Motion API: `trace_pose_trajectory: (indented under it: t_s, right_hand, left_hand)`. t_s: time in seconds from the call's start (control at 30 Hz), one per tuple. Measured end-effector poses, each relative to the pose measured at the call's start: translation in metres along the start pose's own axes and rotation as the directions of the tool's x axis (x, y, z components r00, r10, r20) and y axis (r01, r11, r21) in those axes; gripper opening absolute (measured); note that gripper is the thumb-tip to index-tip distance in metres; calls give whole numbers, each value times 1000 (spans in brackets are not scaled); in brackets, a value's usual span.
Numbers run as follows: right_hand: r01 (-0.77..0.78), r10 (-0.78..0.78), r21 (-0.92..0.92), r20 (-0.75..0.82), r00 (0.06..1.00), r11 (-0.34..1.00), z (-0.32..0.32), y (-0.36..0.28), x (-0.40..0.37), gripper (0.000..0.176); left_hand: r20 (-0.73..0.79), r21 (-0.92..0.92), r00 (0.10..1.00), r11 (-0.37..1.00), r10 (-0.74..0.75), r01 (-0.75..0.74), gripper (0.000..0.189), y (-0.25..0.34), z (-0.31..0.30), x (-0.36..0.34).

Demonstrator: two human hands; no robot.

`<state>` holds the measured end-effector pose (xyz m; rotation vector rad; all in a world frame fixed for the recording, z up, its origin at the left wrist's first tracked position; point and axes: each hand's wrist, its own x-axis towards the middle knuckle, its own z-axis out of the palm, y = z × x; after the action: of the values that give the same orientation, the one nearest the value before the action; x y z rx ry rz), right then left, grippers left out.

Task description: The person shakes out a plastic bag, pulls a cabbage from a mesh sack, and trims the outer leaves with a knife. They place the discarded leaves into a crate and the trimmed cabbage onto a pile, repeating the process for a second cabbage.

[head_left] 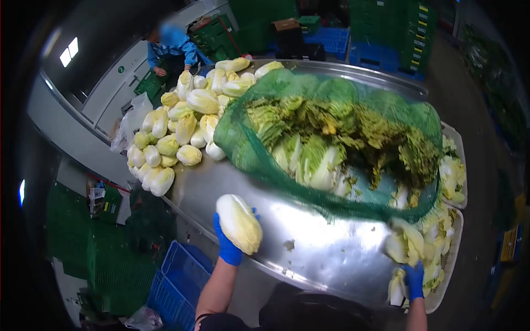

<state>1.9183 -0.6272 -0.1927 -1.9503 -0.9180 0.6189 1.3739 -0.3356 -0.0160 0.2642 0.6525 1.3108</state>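
My left hand (pixel 228 243), in a blue glove, holds a peeled pale napa cabbage (pixel 239 223) above the near edge of the steel table (pixel 276 237). At the right, my gloved right hand (pixel 414 280) is closed on loose cabbage leaves (pixel 406 243) over a white basket (pixel 450 270) of leaves. Between and beyond the hands lies an open green mesh bag (pixel 265 171), with untrimmed leafy cabbages (pixel 317 163) inside it. Peeled cabbages (pixel 187 124) are heaped at the table's far left.
A person in blue (pixel 174 47) stands beyond the heap. A blue crate (pixel 179 276) is on the floor at lower left. Another white basket (pixel 454 165) of leaves stands at the right edge. Green crates (pixel 386 33) are stacked at the back.
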Motion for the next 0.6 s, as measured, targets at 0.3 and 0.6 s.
trace_pose_trajectory:
  t_s: [0.3,0.6]
  right_hand:
    - [-173,202,104,-484,851,979,-26,-34,-21,26]
    - [-533,532,122,-407,742,837,-16,-171,-45,35]
  left_hand:
    - [-50,64,834,835,549,-546,65,165,-82,195]
    - [-373,79,670,741,643,-667,80,309,-106,279]
